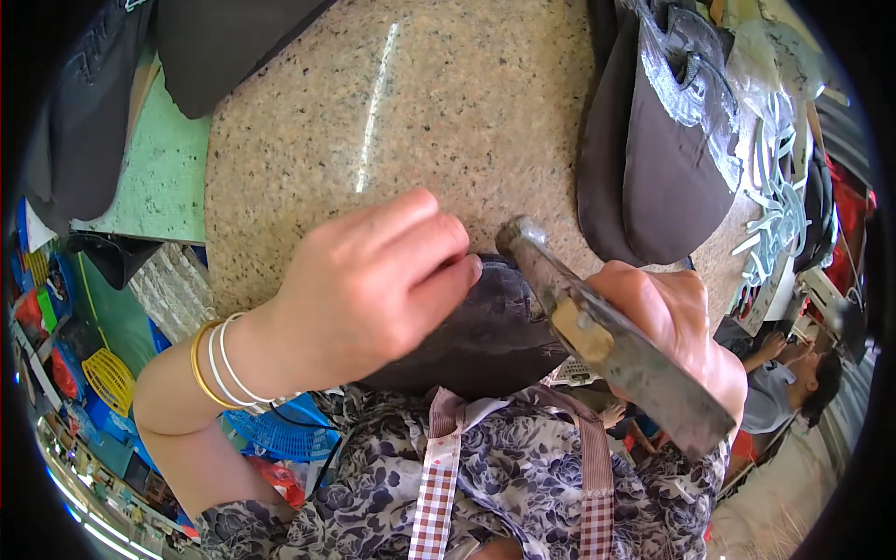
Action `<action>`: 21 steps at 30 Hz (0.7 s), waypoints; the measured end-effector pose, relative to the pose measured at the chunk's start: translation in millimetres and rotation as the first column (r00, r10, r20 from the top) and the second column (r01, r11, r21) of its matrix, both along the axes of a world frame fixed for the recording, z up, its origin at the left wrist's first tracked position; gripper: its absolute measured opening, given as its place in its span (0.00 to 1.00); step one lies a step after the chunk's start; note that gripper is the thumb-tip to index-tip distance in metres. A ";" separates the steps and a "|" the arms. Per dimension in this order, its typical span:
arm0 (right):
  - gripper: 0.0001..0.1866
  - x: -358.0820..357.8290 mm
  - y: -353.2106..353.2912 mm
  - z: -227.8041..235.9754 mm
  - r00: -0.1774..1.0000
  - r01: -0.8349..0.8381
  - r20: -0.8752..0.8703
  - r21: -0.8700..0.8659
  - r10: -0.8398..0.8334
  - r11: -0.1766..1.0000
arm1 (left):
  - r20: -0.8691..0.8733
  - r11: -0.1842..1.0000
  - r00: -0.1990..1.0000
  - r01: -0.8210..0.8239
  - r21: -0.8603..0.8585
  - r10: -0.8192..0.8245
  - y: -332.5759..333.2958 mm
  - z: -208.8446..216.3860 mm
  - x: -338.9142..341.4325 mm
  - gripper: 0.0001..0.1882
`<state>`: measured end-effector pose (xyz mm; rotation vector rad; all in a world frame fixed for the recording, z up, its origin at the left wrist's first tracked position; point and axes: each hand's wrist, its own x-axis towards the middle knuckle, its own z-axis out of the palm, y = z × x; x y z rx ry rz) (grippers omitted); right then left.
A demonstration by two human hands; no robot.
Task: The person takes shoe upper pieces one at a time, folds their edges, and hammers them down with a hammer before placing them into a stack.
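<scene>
My right hand point(672, 313) is wrapped round a hammer, its handle mostly hidden. The long, worn metal hammer head point(653, 383) slants across the view, its rounded face close to the stone slab's near edge. A dark leather-like piece point(457, 345) hangs over that edge toward my lap, with rough, stitched-looking patches along its top. My left hand point(373, 275) is closed at the top of this piece, thumb and curled fingers pinching its edge. The hammer face is just right of the pinched spot; whether it touches the piece I cannot tell.
The speckled stone slab point(467, 112) fills the middle. Stacked dark pieces point(677, 187) with glossy smears lie at its right, near pale strips point(779, 196). More dark panels point(89, 140) lie at the left over a green board point(173, 163). A blue basket point(280, 429) stands below; another person point(779, 383) sits at right.
</scene>
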<state>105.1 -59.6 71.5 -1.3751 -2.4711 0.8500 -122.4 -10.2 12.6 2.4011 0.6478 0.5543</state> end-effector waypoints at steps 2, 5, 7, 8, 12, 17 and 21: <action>0.12 0.2 6.9 4.1 0.995 -0.084 -0.077 -0.196 0.070 0.977 | 0.035 0.996 0.999 -0.031 0.085 0.028 -3.1 -2.6 -0.9 0.12; 0.11 -3.4 4.4 5.9 0.999 -0.044 -0.038 -0.170 0.038 0.984 | 0.154 0.996 0.985 -0.065 -0.068 0.075 2.3 -9.8 -10.1 0.12; 0.11 -6.3 1.9 3.8 0.998 0.023 -0.057 -0.092 -0.029 0.995 | 0.114 0.998 0.992 -0.058 -0.005 0.058 -6.2 -8.5 -13.4 0.13; 0.11 -6.4 4.9 3.1 0.998 0.007 -0.061 -0.095 -0.013 0.995 | 0.110 0.997 0.991 -0.074 -0.007 0.074 -10.4 -7.0 -13.5 0.13; 0.12 -14.2 13.7 5.9 0.988 -0.152 -0.013 -0.153 0.152 0.976 | 0.085 0.988 0.985 -0.154 0.035 0.150 -15.4 -9.3 -21.7 0.12; 0.12 -19.3 16.9 9.3 0.993 -0.116 -0.006 -0.151 0.116 0.982 | 0.049 0.976 0.976 -0.212 -0.041 0.214 -22.7 -5.6 -25.9 0.11; 0.13 -24.3 20.8 5.1 0.982 -0.189 -0.016 -0.184 0.189 0.965 | 0.093 0.958 0.959 -0.275 0.085 0.267 -28.8 -6.8 -29.3 0.11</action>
